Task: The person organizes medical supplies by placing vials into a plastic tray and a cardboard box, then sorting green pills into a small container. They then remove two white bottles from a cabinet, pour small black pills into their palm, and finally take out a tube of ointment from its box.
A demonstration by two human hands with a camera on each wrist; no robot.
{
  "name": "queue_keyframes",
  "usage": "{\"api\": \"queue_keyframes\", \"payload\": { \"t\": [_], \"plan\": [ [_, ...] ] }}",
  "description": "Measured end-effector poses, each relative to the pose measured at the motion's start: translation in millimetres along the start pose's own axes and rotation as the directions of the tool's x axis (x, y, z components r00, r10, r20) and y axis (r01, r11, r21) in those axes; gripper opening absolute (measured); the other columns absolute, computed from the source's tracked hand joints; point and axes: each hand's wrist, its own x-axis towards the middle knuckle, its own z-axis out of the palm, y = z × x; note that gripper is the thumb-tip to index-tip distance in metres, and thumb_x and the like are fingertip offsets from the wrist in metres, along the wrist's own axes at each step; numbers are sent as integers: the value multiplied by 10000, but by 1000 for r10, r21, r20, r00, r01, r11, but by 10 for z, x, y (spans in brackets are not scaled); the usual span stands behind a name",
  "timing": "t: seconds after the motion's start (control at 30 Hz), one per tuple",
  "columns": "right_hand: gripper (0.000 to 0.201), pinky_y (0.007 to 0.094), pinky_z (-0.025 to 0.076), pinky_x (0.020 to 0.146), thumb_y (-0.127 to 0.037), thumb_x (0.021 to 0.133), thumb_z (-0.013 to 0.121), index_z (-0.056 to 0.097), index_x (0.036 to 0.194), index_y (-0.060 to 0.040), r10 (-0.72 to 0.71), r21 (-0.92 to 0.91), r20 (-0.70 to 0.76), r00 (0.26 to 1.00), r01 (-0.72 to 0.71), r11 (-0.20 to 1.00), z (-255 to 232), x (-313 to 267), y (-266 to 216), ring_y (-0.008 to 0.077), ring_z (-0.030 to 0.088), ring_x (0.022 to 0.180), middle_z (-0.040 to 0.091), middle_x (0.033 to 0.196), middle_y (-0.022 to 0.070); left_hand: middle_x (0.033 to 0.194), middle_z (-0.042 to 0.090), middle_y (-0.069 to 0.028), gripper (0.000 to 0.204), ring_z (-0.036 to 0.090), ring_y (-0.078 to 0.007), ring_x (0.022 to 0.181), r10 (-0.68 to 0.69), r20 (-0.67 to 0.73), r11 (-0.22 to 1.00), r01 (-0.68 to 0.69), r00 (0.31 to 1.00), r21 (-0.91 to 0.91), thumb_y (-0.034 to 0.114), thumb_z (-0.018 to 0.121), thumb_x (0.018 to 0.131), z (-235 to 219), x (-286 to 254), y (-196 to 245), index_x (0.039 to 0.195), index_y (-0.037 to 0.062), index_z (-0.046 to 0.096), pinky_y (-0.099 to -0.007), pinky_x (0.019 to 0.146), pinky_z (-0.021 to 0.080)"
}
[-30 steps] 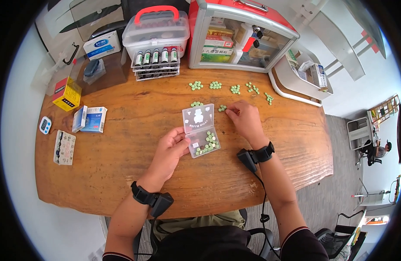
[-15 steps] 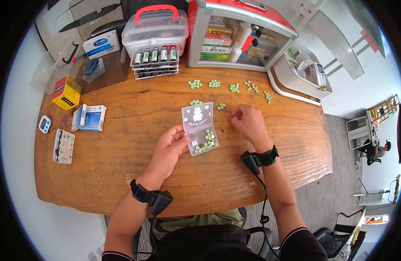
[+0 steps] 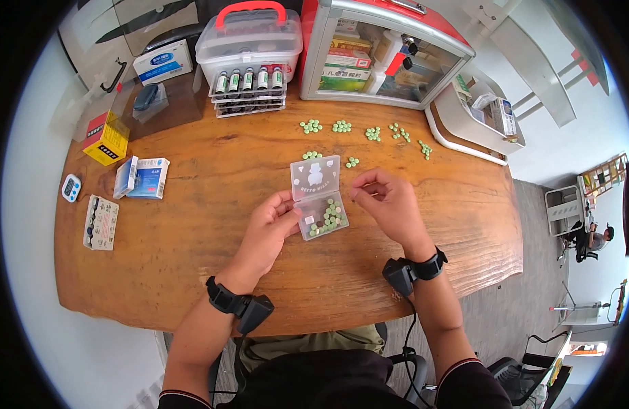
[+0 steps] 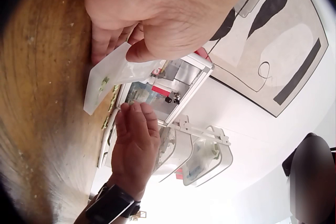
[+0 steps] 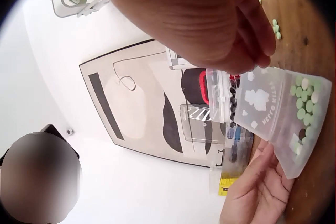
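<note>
My left hand (image 3: pixel 265 228) grips the left side of a clear plastic pill box (image 3: pixel 316 178), its thumb over the edge. The lid, printed with a white cartoon figure, stands raised at the far side. Green tablets (image 3: pixel 333 213) and a dark one lie inside, mostly toward the right. Just right of the box, my right hand (image 3: pixel 394 210) hovers with fingers loosely bent and the thumb near the index fingertip; no tablet shows between them. Beyond the lid sit a small cluster of green tablets (image 3: pixel 352 162) and another cluster (image 3: pixel 311 155) partly behind the lid.
Several tablet piles (image 3: pixel 341 126) form a row farther back. Behind them stand a tote box (image 3: pixel 249 51) with vials and a red-and-silver medicine cabinet (image 3: pixel 389 54). On the left are medicine cartons (image 3: pixel 148 178), a yellow box (image 3: pixel 106 138) and a timer (image 3: pixel 71 187). A white bin (image 3: pixel 474 129) sits at right.
My right hand has drawn back from the small tablet cluster, then come over toward the pill box, its fingers loosening from a tighter curl. The left hand keeps its grip on the box.
</note>
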Motion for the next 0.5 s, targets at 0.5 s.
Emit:
{"api": "queue_keyframes", "payload": {
  "t": [0.5],
  "plan": [
    [213, 333, 583, 767, -66, 887, 693, 685, 1091, -3, -3, -125, -58, 998, -4, 992, 64, -6, 23, 230, 732, 884, 728, 1041, 126, 1270, 627, -109, 342, 635, -187, 1151, -7, 4, 1000, 6, 1000, 11, 105, 553, 1038, 8, -17, 15, 1358, -12, 523, -351, 1001, 525]
  ]
}}
